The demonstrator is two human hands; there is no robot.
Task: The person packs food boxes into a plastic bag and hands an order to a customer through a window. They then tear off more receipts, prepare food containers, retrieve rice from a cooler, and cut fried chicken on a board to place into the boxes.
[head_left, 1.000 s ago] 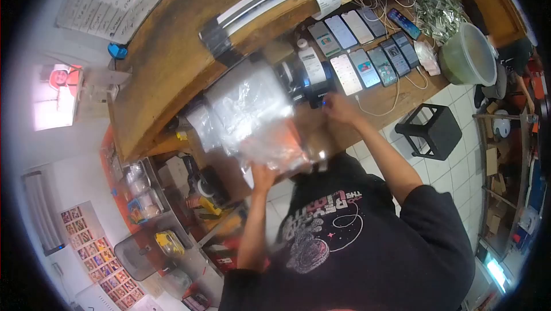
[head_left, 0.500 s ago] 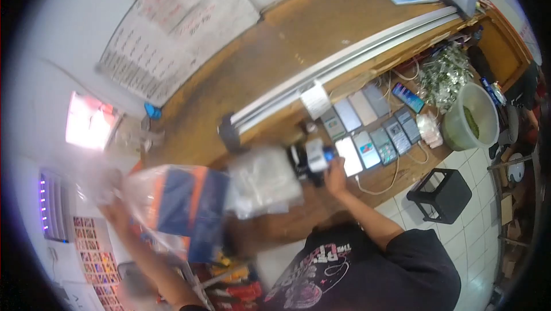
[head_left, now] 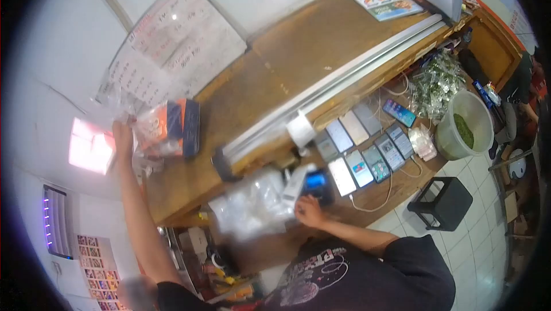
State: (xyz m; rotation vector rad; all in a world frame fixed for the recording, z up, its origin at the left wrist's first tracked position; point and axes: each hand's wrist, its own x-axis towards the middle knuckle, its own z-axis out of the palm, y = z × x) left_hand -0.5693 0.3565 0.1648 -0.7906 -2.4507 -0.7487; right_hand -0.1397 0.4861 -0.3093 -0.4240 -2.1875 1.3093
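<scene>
Phones point(head_left: 362, 169) lie in two rows on the table point(head_left: 376, 195), plastic bags point(head_left: 252, 203) to their left, a tub point(head_left: 481, 120) to their right. A stool point(head_left: 445, 202) stands on the floor point(head_left: 488, 196), at the table's near side.

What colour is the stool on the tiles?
The stool is black, seen best in the head view.

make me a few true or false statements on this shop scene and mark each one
1. The left hand holds a clear plastic bag with an orange and dark package inside. True.
2. The black stool stands on the wooden counter. False: it is on the tiled floor.
3. The whiteboard has handwriting on it. True.
4. The right hand is inside the bucket. False: it is by the black device with the blue screen.
</scene>
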